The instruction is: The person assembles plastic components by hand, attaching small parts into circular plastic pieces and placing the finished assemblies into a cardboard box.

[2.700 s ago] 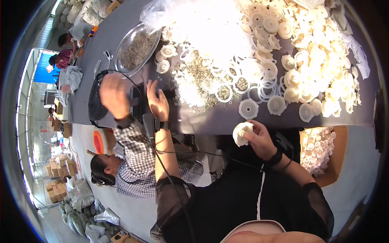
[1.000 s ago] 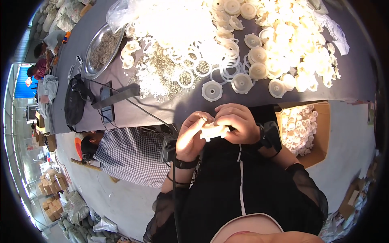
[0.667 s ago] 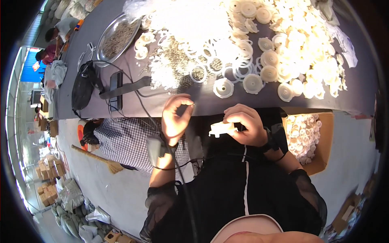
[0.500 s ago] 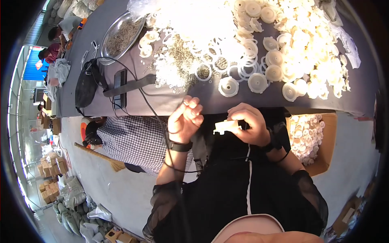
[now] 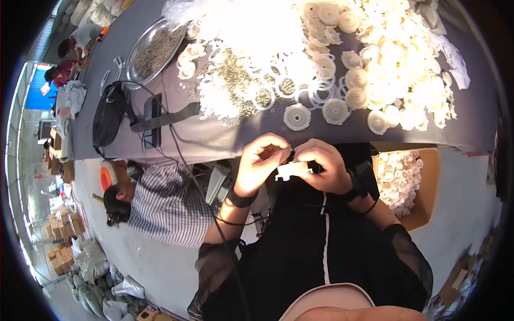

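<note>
In front of my body, just off the table's near edge, my right hand grips a cream-white plastic part with a flat body and small prongs. My left hand has thumb and forefinger pinched together at the top of that part. Whatever lies between those fingertips is too small to make out. Beyond my hands, round white plastic caps and white rings lie on the grey-covered table. Beside the rings spreads a heap of tiny metallic pieces mixed with small white bits.
A cardboard box of white parts stands by my right side. On the table's left are a metal tray of small pieces, a black pouch and a dark device with cables. A person in a checked shirt is close on my left.
My left hand has moved right, from apart with curled fingers to a pinch against the plastic part. The person in the checked shirt has shifted, with the head now lower.
</note>
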Motion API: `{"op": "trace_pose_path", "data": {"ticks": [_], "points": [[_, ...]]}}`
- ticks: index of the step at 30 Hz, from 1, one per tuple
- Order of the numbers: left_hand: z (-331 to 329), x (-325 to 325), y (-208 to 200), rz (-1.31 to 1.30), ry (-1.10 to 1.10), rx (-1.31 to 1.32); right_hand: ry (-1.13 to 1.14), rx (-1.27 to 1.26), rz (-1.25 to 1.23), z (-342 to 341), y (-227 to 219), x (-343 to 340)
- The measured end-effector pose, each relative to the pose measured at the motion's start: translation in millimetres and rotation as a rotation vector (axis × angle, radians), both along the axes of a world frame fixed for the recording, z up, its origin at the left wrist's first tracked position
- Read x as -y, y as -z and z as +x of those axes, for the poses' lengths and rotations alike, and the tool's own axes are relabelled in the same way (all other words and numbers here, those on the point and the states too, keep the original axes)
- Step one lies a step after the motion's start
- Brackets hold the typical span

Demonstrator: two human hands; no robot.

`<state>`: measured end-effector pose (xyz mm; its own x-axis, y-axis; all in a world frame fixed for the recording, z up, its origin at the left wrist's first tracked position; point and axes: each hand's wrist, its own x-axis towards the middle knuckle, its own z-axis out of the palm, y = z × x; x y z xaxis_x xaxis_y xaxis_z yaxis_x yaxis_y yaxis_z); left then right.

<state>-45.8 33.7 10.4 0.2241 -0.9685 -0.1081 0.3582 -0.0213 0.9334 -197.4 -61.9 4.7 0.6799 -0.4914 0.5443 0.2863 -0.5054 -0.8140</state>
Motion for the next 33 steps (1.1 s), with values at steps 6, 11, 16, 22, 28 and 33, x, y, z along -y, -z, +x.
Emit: {"op": "trace_pose_path", "data": {"ticks": [6,11,16,22,28,33], "points": [[12.8,0.3,-14.7,-0.089,0.21,0.136,-0.142,0.053,-0.185,-4.5,-9.4,13.0],[15.5,3.0,-28.4,-0.116,0.296,0.28,-0.08,0.053,-0.265,-12.1,-10.8,12.6],[15.0,4.3,-31.2,-0.139,0.31,0.298,-0.095,0.069,-0.244,-13.0,-13.0,15.2],[5.2,-0.4,-36.7,-0.152,0.274,0.216,-0.062,0.082,-0.234,-16.7,-13.2,17.8],[-9.3,-10.1,-38.3,-0.282,0.168,0.457,-0.049,0.035,-0.127,-21.7,-16.6,13.5],[-14.8,-15.5,-37.8,-0.324,0.097,0.615,-0.072,0.038,-0.059,-22.4,-16.9,12.2]]}}
